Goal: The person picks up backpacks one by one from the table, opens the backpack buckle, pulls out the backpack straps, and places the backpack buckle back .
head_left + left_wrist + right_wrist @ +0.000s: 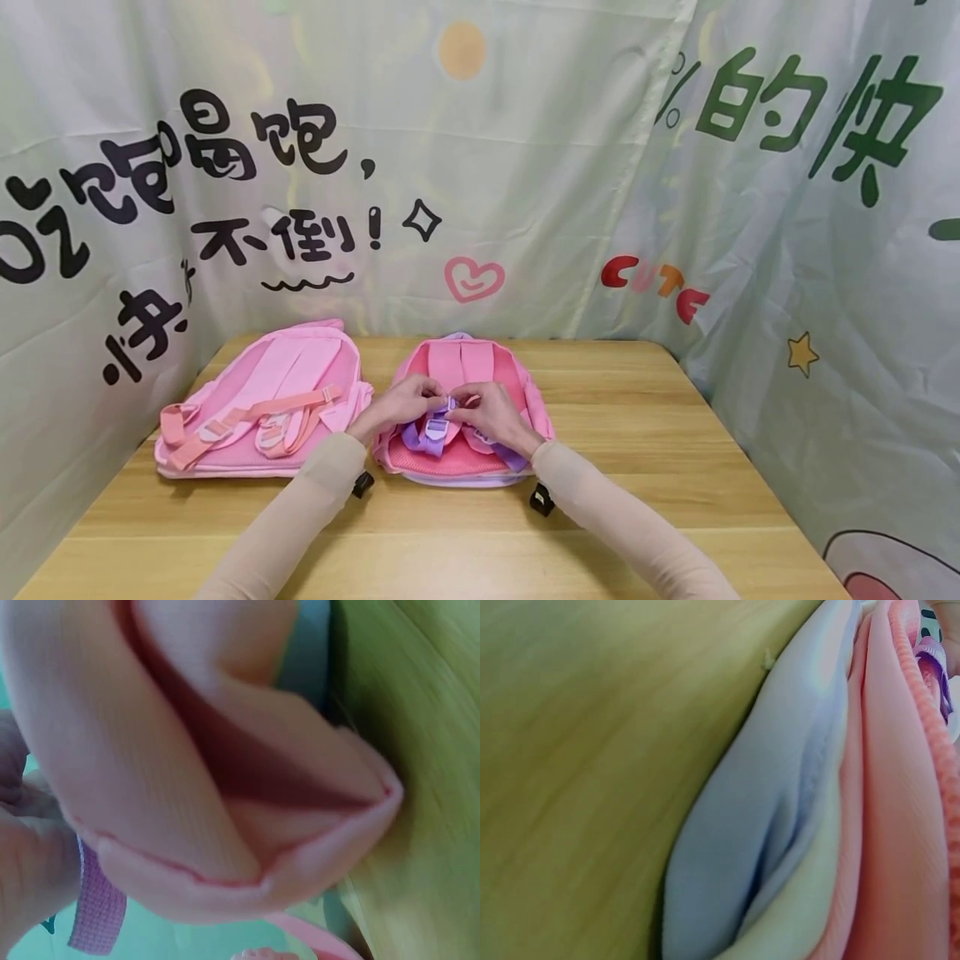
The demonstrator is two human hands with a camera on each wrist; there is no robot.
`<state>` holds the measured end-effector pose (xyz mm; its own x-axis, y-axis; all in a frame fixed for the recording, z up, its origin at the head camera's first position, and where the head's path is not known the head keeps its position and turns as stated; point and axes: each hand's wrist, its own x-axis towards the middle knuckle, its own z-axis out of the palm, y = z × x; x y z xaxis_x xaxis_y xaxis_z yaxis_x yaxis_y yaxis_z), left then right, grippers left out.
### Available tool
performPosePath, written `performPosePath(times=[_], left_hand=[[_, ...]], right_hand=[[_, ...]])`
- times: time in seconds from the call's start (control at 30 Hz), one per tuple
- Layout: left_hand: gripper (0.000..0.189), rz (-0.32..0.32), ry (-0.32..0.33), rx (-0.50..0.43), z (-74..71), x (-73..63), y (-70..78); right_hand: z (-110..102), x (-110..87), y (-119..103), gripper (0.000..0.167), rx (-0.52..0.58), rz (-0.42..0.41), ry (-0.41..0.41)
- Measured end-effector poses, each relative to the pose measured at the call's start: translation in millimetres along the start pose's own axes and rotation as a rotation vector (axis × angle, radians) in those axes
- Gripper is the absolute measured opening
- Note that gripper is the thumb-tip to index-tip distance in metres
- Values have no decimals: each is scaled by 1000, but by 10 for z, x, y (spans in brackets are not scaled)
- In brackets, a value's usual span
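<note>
A pink backpack (461, 354) with purple trim lies on the table, its back panel and shoulder straps facing up. Over its middle, both hands meet at a small purple buckle (451, 405). My left hand (405, 402) pinches it from the left, and my right hand (495, 410) from the right, fingertips close together. Just below hangs a purple strap (427, 442) with a pale slider (437, 428). In the left wrist view, pink fabric (172, 787) hides most of the left hand, with purple webbing (99, 907) beside it. The bag's side (900, 810) fills much of the right wrist view.
To the left lies a second, lighter pink backpack (262, 367) with coral straps (292, 406), close beside the first. Both rest on a wooden table (630, 417). Printed curtains (525, 183) stand behind the table and along its sides.
</note>
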<state>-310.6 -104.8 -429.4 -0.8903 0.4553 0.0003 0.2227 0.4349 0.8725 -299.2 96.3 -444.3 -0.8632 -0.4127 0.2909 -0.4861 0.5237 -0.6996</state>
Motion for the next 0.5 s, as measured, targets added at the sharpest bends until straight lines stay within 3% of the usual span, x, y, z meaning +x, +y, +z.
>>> performPosePath(times=[0.13, 0.3, 0.5], left_hand=[[12, 12, 3, 17, -33, -10, 16], [13, 38, -36, 75, -71, -14, 7], [14, 40, -65, 79, -65, 1, 16]], right_hand=[[-8, 2, 15, 25, 14, -16, -1], [-18, -2, 16, 22, 24, -15, -24], [-10, 14, 17, 24, 12, -21, -35]])
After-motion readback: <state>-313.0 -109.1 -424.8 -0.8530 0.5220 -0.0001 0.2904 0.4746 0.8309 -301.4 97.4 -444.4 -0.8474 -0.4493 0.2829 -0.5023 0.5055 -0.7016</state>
